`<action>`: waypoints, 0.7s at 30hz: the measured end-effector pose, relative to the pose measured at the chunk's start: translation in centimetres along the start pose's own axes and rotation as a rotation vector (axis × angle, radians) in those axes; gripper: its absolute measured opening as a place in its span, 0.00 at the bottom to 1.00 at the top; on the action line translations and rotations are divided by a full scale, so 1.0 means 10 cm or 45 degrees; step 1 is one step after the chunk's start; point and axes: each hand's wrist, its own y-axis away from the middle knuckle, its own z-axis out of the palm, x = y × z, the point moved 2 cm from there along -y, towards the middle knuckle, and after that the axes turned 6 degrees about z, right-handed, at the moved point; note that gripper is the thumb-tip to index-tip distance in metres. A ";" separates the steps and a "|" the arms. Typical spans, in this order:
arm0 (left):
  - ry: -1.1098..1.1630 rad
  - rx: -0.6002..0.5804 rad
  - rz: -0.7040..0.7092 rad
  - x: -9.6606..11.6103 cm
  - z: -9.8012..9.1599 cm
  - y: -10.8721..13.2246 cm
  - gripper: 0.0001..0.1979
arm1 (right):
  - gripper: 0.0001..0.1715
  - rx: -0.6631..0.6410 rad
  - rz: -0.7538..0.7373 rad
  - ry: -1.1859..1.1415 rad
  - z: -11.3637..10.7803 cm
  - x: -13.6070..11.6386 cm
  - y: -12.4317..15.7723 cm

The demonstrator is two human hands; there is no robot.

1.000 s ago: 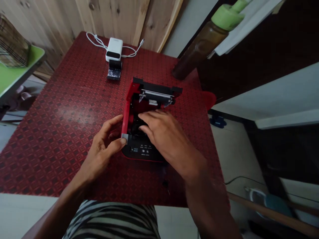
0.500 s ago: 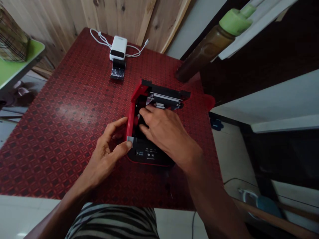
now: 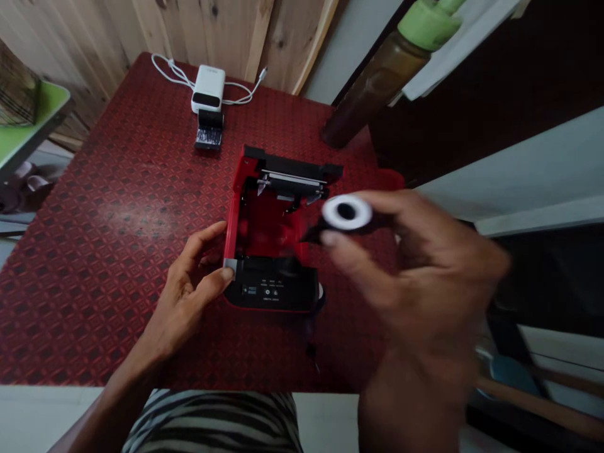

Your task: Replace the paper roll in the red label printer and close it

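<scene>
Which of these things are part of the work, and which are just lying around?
Part of the work: open red-and-black printer, held by the left hand; white roll, in the right hand.

Lying around: white power bank, white cable, black block, brown bottle.

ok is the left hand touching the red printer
Touching. The head view shows the thumb of the left hand pressed on the grey corner tab of the red printer.

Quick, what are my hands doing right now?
Left hand: closed on the corner of the open red thermal printer.
Right hand: closed, pinching a white-cored roll.
</scene>
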 end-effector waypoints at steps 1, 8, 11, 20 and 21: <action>-0.009 0.000 0.010 -0.01 0.00 0.00 0.30 | 0.10 0.116 0.102 -0.062 -0.05 0.14 0.00; -0.038 -0.016 0.055 -0.06 -0.03 -0.03 0.29 | 0.17 0.410 0.594 -0.272 0.35 1.14 0.00; -0.042 -0.014 0.042 -0.06 -0.03 -0.04 0.30 | 0.17 0.346 0.567 -0.259 0.60 1.26 0.05; -0.028 -0.004 0.066 -0.08 -0.04 -0.04 0.28 | 0.18 -0.164 0.496 -0.154 0.84 1.18 0.16; -0.023 0.000 0.061 -0.07 -0.03 -0.03 0.28 | 0.17 -0.171 0.498 -0.153 0.83 1.19 0.16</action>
